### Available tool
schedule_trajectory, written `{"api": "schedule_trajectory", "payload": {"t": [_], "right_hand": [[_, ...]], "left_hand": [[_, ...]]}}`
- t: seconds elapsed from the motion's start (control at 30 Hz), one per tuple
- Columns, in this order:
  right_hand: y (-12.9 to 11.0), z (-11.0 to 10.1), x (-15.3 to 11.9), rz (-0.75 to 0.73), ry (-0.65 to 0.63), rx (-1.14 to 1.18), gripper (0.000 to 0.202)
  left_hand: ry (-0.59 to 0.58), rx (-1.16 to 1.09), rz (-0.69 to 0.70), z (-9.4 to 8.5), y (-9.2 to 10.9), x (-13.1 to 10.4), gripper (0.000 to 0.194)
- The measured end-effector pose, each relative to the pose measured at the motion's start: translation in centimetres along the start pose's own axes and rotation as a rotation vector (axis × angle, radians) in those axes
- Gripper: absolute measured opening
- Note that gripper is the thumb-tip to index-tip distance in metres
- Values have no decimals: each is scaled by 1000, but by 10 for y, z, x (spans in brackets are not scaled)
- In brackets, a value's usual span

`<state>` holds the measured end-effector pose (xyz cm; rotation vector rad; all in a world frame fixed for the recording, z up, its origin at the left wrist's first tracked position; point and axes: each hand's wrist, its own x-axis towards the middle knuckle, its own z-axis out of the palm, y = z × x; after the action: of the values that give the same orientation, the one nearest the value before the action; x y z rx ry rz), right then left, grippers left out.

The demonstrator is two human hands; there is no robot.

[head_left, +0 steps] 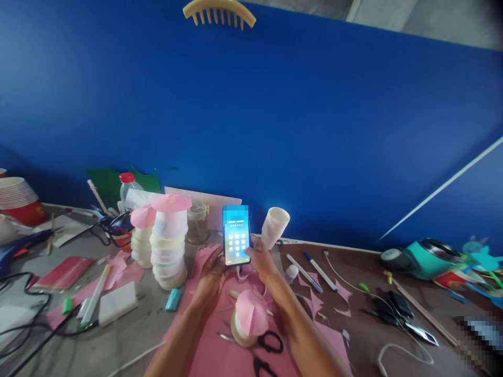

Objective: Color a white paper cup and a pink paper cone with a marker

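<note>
Head view: findings, left to right?

"Red cups (25, 213): markings illegible. Left hand (211, 273): fingers gripping the lower-left edge of the phone (237, 236). Phone: above pink paper (216, 356), number keypad (237, 244) lit, heading (236, 221) unreadable."

"Right hand (261, 256)?"

"Fingers closed on its lower-right edge."

Grey and brown tabletop (151, 319), pink paper sheet (208, 348), cup stacks (168, 254), red packet (65, 272), markers (320, 272), white cable (393, 345)

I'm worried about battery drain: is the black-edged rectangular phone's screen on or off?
On. The black-edged rectangular phone shows a brightly lit blue-green display with rows of pale, round keypad buttons.
</note>
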<state>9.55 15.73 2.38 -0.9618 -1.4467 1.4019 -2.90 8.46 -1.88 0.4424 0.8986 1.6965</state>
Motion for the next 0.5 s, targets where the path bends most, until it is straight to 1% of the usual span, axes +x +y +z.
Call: {"api": "schedule_trajectory", "payload": {"t": [0.07,0.17,0.27,0.4,0.5], "right_hand": [[-1,0,0,6,5,11,43],[-6,-2,-2,-13,-29,25,39],[-10,-3,-4,-2,-31,-13,35],[-11,-4,-7,33,37,-63,33],[-7,-7,-6,54,117,-106,33]], "left_hand": [[-19,-10,5,-1,-1,0,64],[-38,-26,14,-2,-2,1,63],[-44,-24,17,-2,-3,2,61],[-48,-23,29,-3,-3,1,59],[-32,10,29,-3,-1,0,53]]}}
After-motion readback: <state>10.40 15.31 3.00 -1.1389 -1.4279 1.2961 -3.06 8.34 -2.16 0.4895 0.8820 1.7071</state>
